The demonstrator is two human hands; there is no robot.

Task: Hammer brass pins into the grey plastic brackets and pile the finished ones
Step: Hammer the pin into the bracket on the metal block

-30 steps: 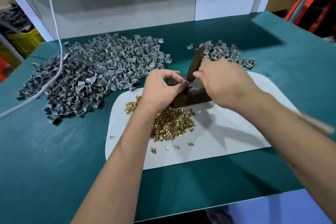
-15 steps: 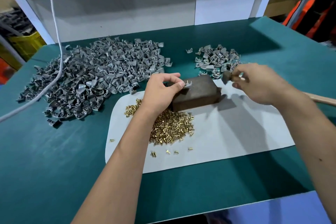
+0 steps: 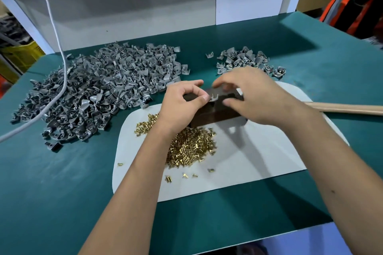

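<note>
Both forearms reach in from the near edge of the green surface (image 3: pixel 51 203) and meet over the dark block (image 3: pixel 215 115), which sits on the far part of the white mat (image 3: pixel 259 161).

Left hand (image 3: pixel 182 103): wrist bent slightly, fingers curled, thumb and forefinger pinching a small grey bracket (image 3: pixel 214 97) on top of the block. Grip closed on the bracket.

Right hand (image 3: pixel 250 95): palm down over the right half of the block, fingers spread and loosely curved, forefinger tip reaching toward the bracket, thumb lower against the block's near side. Can't tell if its grip is actually on the bracket or just touching; nothing clearly pinched.

Hammer handle (image 3: pixel 348 108) lies on the surface right of the block, running off the right edge, head hidden behind the right hand. Not held.

Brass pins (image 3: pixel 190 145): loose heap on the mat just in front of the block, a few strays nearer the mat's front edge.

Big pile of grey brackets (image 3: pixel 99 91) left of the block, off the mat. Smaller pile of brackets (image 3: pixel 244 60) behind the block, to its right.

White cable (image 3: pixel 60 51) hangs down across the big pile, left of the block.
</note>
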